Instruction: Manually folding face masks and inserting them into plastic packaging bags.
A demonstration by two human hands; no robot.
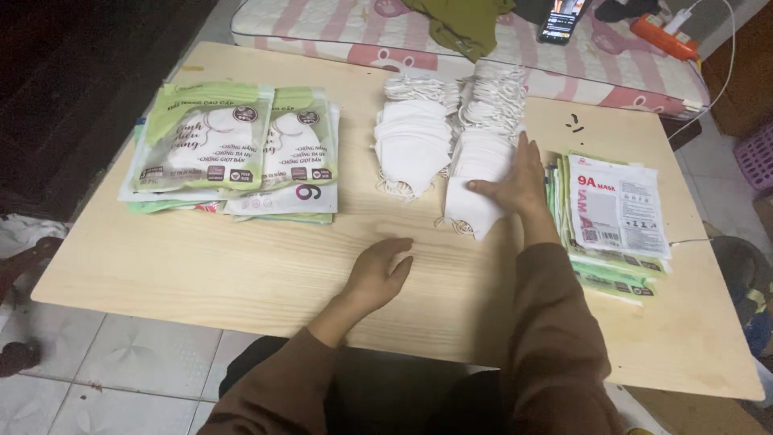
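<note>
Picking stage: right hand, fingers flat, presses the mask stack toward the tabletop's far edge; left hand rests loosely curled, empty. Lifting one mask likely calls for a pinch.

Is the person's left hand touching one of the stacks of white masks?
No, the left hand lies on the bare wooden table, while only the right hand rests on a mask stack.

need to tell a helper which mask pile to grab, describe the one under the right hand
On the pale wooden table, two rows of white masks sit mid-table. Take the right row; unlike the left row, the right hand rests on its near end.
</note>
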